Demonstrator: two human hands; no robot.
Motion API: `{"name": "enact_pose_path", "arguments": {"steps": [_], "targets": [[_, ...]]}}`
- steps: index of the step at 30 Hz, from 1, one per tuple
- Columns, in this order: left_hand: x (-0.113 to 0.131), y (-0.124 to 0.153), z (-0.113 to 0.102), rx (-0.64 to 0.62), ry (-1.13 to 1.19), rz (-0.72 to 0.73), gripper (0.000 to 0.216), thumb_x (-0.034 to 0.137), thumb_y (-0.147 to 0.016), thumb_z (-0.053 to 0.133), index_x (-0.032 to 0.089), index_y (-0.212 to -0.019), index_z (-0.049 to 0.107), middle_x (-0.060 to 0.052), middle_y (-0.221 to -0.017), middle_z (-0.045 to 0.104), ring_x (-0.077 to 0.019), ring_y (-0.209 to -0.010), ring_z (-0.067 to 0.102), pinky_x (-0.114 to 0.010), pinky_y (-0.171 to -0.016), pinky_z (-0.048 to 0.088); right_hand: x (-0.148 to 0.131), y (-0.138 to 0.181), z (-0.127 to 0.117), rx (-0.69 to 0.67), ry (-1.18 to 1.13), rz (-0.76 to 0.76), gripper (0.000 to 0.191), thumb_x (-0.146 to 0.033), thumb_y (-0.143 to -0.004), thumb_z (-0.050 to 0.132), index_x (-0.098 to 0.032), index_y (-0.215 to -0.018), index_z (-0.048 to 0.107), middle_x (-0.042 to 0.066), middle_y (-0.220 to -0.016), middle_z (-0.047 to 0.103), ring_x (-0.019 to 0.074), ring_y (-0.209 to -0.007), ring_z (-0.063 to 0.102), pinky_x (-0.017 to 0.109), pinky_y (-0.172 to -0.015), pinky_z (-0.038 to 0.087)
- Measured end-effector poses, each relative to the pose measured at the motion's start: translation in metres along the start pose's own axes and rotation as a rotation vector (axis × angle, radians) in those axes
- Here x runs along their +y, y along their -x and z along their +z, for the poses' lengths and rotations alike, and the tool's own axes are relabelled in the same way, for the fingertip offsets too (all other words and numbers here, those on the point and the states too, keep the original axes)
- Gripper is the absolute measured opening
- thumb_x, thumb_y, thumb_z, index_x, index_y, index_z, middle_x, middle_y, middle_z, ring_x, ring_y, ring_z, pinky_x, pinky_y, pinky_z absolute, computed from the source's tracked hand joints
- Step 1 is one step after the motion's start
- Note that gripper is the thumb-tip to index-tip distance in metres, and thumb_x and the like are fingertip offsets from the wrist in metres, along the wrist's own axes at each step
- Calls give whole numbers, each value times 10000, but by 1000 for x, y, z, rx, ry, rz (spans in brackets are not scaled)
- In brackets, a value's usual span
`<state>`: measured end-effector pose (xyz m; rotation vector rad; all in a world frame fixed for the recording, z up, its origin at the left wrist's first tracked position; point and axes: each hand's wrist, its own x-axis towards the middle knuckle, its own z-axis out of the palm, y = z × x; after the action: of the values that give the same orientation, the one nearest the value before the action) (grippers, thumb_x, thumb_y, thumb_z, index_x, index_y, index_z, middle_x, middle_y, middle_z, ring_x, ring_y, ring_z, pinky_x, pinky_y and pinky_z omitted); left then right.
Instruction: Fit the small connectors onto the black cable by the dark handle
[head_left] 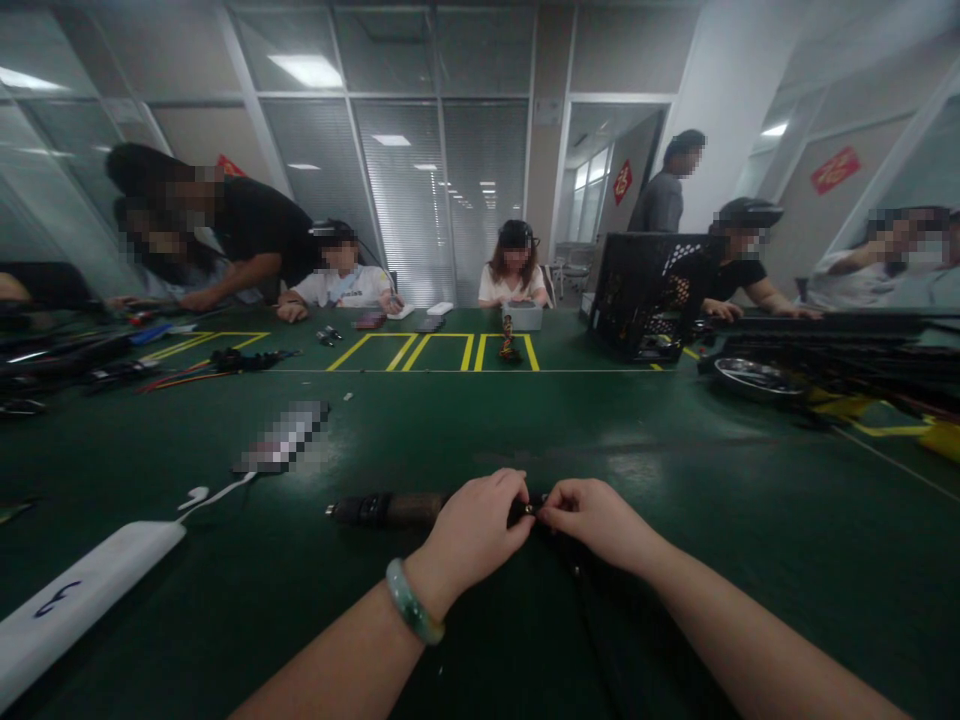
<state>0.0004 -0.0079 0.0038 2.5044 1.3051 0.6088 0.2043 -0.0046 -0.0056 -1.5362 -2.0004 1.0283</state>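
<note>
My left hand (480, 518), with a green jade bangle (414, 602) on its wrist, grips the right end of a dark cylindrical part (390, 510) lying level across the green table. My right hand (592, 522) pinches a small metal-tipped piece (529, 509) at that same end, and the fingertips of both hands nearly touch. The fingers hide most of the join. A black cable bundle (592, 625) runs from under my hands toward me.
A white power bank (79, 608) and white earphones (202, 497) lie to the left, beside a pixelated object (281, 437). Wire bundles lie along both sides. A black mesh crate (645, 298), a grey box (523, 316) and yellow tape outlines lie farther on, with several co-workers beyond.
</note>
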Motion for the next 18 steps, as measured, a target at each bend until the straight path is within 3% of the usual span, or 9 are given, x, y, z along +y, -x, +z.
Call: {"name": "enact_pose_path", "arguments": {"steps": [11, 18], "targets": [[1, -1, 1, -16, -22, 59, 77, 177, -839, 581, 215, -906, 572, -4, -1138, 617, -192, -1031, 578, -359, -878, 447, 2, 0, -1, -47, -39, -32, 211, -381, -823, 609, -183, -814, 684, 4, -750, 703, 145, -669, 626, 211, -567, 422], [-2, -2, 3, -14, -37, 94, 93, 166, -841, 566, 216, -916, 589, -2, -1058, 640, -196, -981, 584, -361, -870, 437, 0, -1, 1, 1, 79, -82, 174, -360, -824, 608, -212, -821, 698, -16, -748, 697, 137, -655, 616, 210, -553, 388]]}}
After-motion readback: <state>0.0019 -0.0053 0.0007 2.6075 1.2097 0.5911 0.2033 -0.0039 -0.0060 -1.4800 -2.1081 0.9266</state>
